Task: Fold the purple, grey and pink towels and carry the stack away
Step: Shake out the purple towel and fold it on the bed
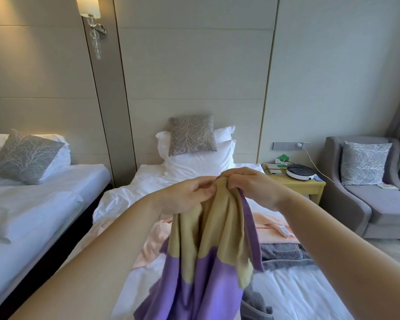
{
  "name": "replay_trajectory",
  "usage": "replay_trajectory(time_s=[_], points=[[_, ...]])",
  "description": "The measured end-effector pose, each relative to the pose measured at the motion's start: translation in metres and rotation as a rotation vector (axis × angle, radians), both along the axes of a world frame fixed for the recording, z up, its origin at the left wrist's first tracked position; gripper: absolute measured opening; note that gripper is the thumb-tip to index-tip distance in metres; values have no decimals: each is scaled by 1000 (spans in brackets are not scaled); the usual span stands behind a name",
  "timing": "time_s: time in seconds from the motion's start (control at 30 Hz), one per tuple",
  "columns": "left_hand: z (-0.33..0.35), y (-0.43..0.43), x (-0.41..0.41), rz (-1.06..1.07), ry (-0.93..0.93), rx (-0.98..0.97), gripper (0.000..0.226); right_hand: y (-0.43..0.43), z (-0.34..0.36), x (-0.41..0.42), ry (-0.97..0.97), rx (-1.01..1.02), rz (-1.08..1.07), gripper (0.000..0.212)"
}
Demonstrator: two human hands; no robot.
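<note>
A purple towel [201, 280] with a tan band hangs in front of me over the bed [310, 294]. My left hand [185, 197] and my right hand [252, 185] pinch its top edge close together, held up at chest height. The pink towel [270, 224] lies spread flat on the white sheet behind the hanging cloth. A grey towel [284, 255] lies crumpled on the bed to the right, partly hidden by the purple towel, and more grey cloth shows near the bottom edge.
White pillows [199, 162] and a grey cushion lean at the headboard. A second bed [44, 192] stands on the left across a dark gap. A yellow nightstand [305, 184] with a round white device and a grey armchair [379, 199] stand on the right.
</note>
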State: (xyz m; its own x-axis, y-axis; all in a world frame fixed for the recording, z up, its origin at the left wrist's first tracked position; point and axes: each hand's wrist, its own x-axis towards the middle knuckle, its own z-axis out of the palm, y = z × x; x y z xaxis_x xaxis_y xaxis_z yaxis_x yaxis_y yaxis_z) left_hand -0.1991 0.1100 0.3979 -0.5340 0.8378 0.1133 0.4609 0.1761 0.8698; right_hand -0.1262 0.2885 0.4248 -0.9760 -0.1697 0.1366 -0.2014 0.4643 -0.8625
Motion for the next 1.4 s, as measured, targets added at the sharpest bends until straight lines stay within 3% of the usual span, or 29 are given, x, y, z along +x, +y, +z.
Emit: replay_trajectory(time_s=[0.03,0.1,0.23,0.33,0.5,0.67,0.87,0.93,1.03,1.17,1.4], points=[[-1,1,1,21,22,-9,24,3,-1,1,-1,-1,-12,19],[-1,4,1,124,68,-4,22,11,-8,2,18,34,-55,22],[8,8,-1,280,203,93,24,26,-30,4,75,265,-139,10],[16,4,-9,363,285,138,25,40,-42,9,105,322,-176,19],[19,-7,-26,513,305,213,18,57,-51,19,-43,182,-123,21],[11,-16,-43,638,276,242,17,66,-55,28,-44,233,-138,5],[-2,-20,-50,648,274,106,26,67,-57,30,95,127,-218,11],[-5,-17,-44,588,289,15,29,65,-55,29,155,124,-227,17],[-11,4,-15,315,297,-32,40,51,-47,26,187,163,-159,18],[-23,33,18,-67,102,-51,40,34,-41,20,170,221,-48,16],[-31,29,13,-57,5,-62,23,49,-46,22,123,195,-105,17]])
